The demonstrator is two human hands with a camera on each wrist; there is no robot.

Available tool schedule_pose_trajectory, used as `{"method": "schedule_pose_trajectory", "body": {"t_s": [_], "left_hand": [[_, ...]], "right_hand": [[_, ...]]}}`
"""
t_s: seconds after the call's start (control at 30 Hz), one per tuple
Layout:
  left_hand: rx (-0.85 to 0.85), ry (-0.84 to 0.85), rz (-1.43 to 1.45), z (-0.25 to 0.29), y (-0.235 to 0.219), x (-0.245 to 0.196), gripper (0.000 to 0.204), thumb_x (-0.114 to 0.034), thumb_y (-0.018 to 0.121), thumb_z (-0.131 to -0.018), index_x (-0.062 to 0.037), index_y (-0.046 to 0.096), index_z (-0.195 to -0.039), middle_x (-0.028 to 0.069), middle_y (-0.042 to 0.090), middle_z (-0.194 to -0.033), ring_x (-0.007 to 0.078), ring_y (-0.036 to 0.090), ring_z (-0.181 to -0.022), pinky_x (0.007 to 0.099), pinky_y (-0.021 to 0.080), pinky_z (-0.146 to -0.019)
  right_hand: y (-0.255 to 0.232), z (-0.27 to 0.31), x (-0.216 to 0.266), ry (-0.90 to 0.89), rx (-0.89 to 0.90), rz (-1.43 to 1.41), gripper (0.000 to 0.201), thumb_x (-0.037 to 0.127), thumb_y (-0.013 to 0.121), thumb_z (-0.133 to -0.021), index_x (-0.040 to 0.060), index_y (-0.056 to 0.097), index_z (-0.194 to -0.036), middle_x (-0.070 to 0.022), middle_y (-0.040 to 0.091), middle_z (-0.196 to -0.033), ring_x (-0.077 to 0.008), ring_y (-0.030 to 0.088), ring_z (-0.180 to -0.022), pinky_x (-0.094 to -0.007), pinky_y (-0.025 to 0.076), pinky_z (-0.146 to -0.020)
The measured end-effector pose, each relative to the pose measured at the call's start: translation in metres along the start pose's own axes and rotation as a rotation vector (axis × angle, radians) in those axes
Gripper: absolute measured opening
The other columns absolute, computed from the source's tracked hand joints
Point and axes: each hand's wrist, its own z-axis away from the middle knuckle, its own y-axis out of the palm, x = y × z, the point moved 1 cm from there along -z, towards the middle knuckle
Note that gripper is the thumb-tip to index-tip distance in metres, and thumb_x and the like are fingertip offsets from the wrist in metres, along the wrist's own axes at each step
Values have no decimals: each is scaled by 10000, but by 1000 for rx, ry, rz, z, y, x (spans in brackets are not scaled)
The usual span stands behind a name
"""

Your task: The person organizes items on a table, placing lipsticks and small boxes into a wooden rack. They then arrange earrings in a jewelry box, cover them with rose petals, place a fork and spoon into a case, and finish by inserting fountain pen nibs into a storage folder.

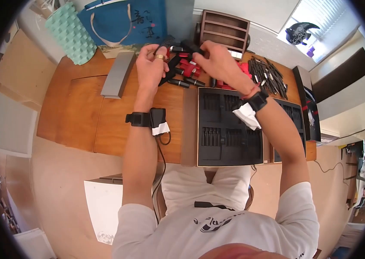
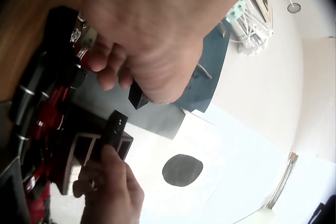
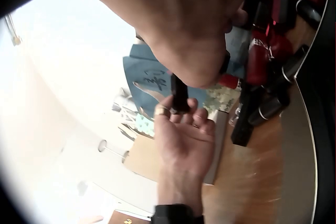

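Over the far part of the table, my left hand (image 1: 150, 67), with a ring on one finger, holds a small black oblong piece (image 3: 179, 94) between thumb and fingers. My right hand (image 1: 220, 62) grips another black oblong piece (image 2: 115, 127), with small light marks near its end in the left wrist view. The two pieces are held apart, their ends towards each other. Below the hands lie several black tubes with silver bands (image 3: 270, 107) and red pieces (image 1: 189, 68). A longer black bar (image 3: 245, 121) lies near my left hand.
A black tray with slots (image 1: 230, 146) sits at the table's front edge. A heap of slim dark sticks (image 1: 266, 75) lies right. Behind stand a blue paper bag (image 1: 148, 21) and a brown shelf rack (image 1: 224, 30); a grey box (image 1: 118, 75) lies left.
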Motion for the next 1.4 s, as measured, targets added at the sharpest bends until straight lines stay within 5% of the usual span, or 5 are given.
{"method": "schedule_pose_trajectory", "body": {"t_s": [0.3, 0.57, 0.7, 0.9, 1.4], "left_hand": [[335, 121, -342, 3, 72, 14, 356, -214, 818, -971, 38, 653, -1162, 50, 669, -734, 103, 608, -573, 293, 471, -534], [184, 289, -980, 5, 87, 6, 445, -361, 784, -945, -38, 676, -1231, 206, 790, -986, 432, 760, -977, 522, 598, -813], [222, 301, -921, 6, 92, 16, 462, -348, 797, -938, -56, 662, -1270, 173, 786, -938, 403, 764, -927, 505, 594, -796], [311, 353, -793, -2, 86, 31, 503, -308, 840, -921, -58, 662, -1320, 91, 752, -869, 319, 745, -827, 431, 579, -771], [279, 459, -782, -9, 80, 38, 441, -317, 779, -975, -78, 703, -1338, 58, 785, -971, 343, 749, -928, 447, 573, -893]], "right_hand": [[-48, 27, -40, 358, 46, 94, 490, 399, 708, -921, -83, 748, -1001, -291, 734, -831, -463, 747, -889, -496, 590, -829], [-41, 21, -49, 378, 72, -15, 552, 449, 726, -923, -91, 728, -807, -279, 686, -721, -461, 735, -796, -493, 576, -763], [-29, 16, -54, 399, 44, -87, 604, 499, 736, -926, -84, 723, -769, -267, 687, -707, -465, 728, -773, -498, 578, -738], [-19, 14, -69, 366, 119, -293, 305, 196, 672, -1013, -101, 744, -1017, -145, 773, -768, -202, 739, -627, -362, 609, -652], [-15, 23, -69, 117, -86, -20, 245, 162, 656, -979, -3, 658, -1159, -245, 756, -940, -470, 724, -959, -521, 577, -842]]}}
